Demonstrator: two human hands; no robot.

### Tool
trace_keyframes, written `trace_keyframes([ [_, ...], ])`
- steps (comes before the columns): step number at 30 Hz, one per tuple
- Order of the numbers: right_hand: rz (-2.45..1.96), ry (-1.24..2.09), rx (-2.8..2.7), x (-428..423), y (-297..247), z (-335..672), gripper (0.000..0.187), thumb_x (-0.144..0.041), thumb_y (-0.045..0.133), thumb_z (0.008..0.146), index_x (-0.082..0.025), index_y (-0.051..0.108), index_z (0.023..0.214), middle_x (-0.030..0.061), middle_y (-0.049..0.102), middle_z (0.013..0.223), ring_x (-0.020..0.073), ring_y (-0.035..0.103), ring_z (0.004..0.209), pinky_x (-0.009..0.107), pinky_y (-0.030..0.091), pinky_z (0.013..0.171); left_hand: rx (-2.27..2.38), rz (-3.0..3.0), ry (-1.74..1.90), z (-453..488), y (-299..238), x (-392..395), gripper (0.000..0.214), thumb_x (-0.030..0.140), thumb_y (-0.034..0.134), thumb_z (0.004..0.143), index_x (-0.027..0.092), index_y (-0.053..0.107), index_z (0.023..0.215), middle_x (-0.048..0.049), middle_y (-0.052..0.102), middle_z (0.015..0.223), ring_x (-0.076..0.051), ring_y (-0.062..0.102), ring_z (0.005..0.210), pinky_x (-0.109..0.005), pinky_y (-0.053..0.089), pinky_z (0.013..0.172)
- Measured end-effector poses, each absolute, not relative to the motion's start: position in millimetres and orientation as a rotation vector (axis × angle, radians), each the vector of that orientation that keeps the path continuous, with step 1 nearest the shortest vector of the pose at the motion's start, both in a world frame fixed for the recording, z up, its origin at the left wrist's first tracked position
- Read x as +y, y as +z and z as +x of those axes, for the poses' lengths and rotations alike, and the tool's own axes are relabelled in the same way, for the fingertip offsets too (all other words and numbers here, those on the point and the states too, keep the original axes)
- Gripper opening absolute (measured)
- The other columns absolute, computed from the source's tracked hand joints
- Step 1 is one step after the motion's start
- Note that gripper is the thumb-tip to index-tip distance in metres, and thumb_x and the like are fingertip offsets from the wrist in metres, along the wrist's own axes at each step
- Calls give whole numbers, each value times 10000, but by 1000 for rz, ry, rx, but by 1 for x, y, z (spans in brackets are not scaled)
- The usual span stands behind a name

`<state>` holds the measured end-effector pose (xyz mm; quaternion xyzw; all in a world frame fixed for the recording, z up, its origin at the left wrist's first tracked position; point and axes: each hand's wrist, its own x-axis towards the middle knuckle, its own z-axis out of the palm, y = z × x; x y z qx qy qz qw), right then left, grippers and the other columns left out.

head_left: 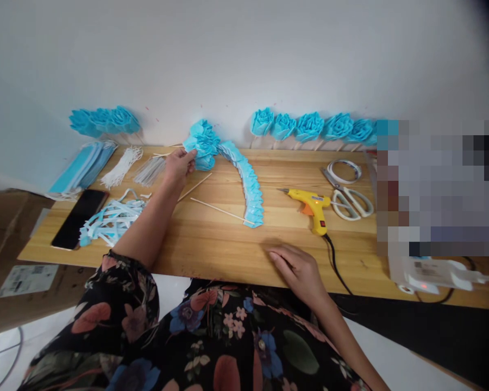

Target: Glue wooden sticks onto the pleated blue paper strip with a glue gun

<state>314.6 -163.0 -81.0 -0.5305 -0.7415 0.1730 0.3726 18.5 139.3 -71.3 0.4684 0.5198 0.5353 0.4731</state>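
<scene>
My left hand (pixel 178 167) reaches to the back of the wooden table (pixel 212 239) and grips a bunch of blue paper roses (pixel 202 142) near the wall. A curved row of folded blue pieces (pixel 249 184) runs from that bunch toward me. My right hand (pixel 296 267) rests flat on the table's near edge, fingers stretched out and holding nothing. Two thin wooden sticks (pixel 220 209) lie between my hands.
A yellow glue gun (pixel 313 206) with a black cord, white scissors (pixel 348 200) and a tape roll (pixel 344 170) lie to the right. More blue roses (pixel 309 126) line the wall. Left: a stack of blue masks (pixel 83 167), white strings (pixel 122 165), cut strips (pixel 112 220), a black phone (pixel 79 218).
</scene>
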Motion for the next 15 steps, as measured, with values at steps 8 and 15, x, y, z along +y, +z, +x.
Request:
trace_keyframes([
  [8,-1345,421,-1903,-163,-81,314,248,-277,562,1080,-212,780,981,71,828,886,219,791,763,320,602,690,1266,1188,1314,9,-57,132,229,120,795,775,182,575,768,60,535,575,-65,435,452,-179,326,439],
  [15,-1347,413,-1906,-163,-82,314,238,-267,566,1078,-212,777,984,69,834,907,221,799,792,319,603,716,1345,1198,1270,3,-56,125,205,101,723,693,185,593,828,52,588,590,-84,496,472,-186,369,446],
])
